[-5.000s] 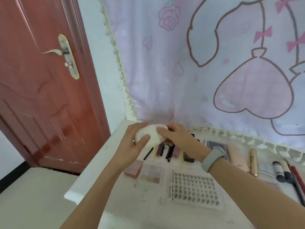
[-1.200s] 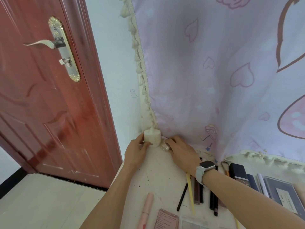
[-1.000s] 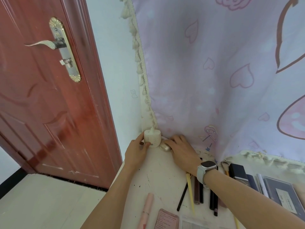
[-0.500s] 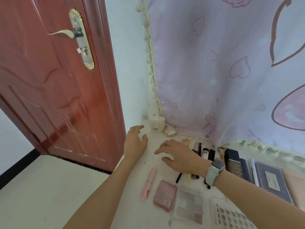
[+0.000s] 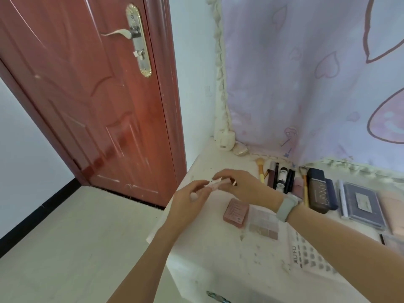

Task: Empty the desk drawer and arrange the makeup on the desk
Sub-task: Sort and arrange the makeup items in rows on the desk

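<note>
A slim pink tube [image 5: 215, 184] hangs above the white desk [image 5: 209, 243], held between both hands. My left hand [image 5: 189, 200] pinches its lower end and my right hand [image 5: 242, 185] grips its upper end. Just below them lie a pink compact [image 5: 236, 213] and an eyeshadow palette [image 5: 263, 224]. A row of pencils, brushes and small tubes [image 5: 282, 177] lies behind my right wrist. In the desk's far corner stand a cream jar [image 5: 225, 141] and a small shell-like piece [image 5: 240, 149].
A dark foundation box [image 5: 319, 193] and a navy palette [image 5: 360, 204] lie to the right. A clear lash tray [image 5: 310, 256] sits near the front. A red door [image 5: 87, 95] stands left of the desk, and a pink-printed cloth [image 5: 306, 84] hangs behind it.
Both hands left the cream jar in the corner and came back toward me. The pink tube that lay on the desk is now lifted between both hands.
</note>
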{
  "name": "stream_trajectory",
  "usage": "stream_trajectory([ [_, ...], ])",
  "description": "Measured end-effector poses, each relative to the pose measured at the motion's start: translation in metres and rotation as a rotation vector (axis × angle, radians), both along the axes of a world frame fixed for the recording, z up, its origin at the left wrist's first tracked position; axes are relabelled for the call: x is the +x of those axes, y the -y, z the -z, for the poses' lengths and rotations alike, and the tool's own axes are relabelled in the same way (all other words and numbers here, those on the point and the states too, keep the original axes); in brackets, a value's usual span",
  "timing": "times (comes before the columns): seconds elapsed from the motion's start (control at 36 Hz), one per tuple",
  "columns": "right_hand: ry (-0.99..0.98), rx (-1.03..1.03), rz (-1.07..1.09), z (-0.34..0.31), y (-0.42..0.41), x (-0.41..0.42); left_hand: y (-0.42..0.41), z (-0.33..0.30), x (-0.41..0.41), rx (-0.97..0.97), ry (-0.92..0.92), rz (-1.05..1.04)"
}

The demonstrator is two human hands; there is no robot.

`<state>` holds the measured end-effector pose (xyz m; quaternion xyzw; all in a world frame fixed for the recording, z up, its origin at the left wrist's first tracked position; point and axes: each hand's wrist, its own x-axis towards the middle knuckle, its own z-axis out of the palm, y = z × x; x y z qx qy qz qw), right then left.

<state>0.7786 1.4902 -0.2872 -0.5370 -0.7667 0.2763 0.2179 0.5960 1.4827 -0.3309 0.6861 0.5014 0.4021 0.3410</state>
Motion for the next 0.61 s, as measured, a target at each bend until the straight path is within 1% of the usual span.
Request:
stream_trajectory([
  [0.08,-0.268,-0.082,0.094,-0.009,0.012,0.002,0.01,-0.006,0.006,0.123,-0.004,0.022],
  [0.19,-0.5,-0.164,0.225,-0.014,0.029,0.003,0.021,-0.018,0.013,0.347,-0.111,0.026],
  [0.25,-0.59,-0.176,0.292,-0.016,0.033,0.003,0.023,-0.022,0.018,0.409,-0.171,0.021],
  [0.31,-0.555,-0.099,0.309,-0.019,0.037,0.002,0.025,-0.026,0.023,0.389,-0.172,0.01],
  [0.36,-0.47,0.0,0.281,-0.022,0.043,0.004,0.028,-0.03,0.028,0.313,-0.124,0.023],
  [0.44,-0.325,0.137,0.209,-0.027,0.053,0.011,0.031,-0.033,0.032,0.209,-0.05,0.086],
  [0.53,-0.197,0.242,0.133,-0.028,0.062,0.02,0.029,-0.035,0.032,0.113,-0.02,0.139],
  [0.61,-0.073,0.325,0.123,-0.026,0.066,0.027,0.027,-0.035,0.031,0.043,-0.008,0.207],
])
